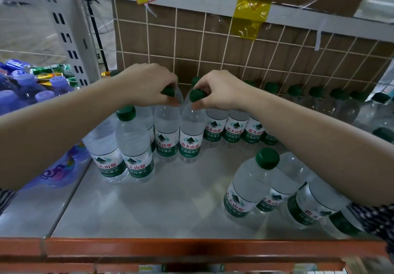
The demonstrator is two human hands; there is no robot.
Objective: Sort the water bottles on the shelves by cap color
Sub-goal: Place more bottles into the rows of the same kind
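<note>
At the middle of the shelf (170,199), a little towards its far side, we hold two bottles by their tops. Our left hand (149,86) has its fingers (164,100) curled round the green cap of the left-hand bottle (167,128). Our right hand (221,91) has its fingers (202,104) pinched round the green cap of the right-hand bottle (191,133). Both bottles stand upright, side by side and all but touching. We cannot tell whether their bases rest on the shelf or hang just above it.

As far as we can judge, the sorting is well along. Every cap we can see in this bay is green. That covers the far row (315,94) lined up against the wire grid (213,45), the short row (232,130) just right of our hands, the near-left pair (132,137), and the near-right cluster (251,184) beneath our right forearm. Left of the post (72,39), in the next bay, the purple-capped bottles (42,94) sit together, well apart from the green ones. We see no purple cap among the green, though our arms hide part of both bays.

What seems left is tidying more than sorting. The near-right cluster stands loose and well apart from the rows, the near-left pair is out of line too, and much of the shelf between them is bare. The two bottles in our hands look meant to join the rows at the far side.
</note>
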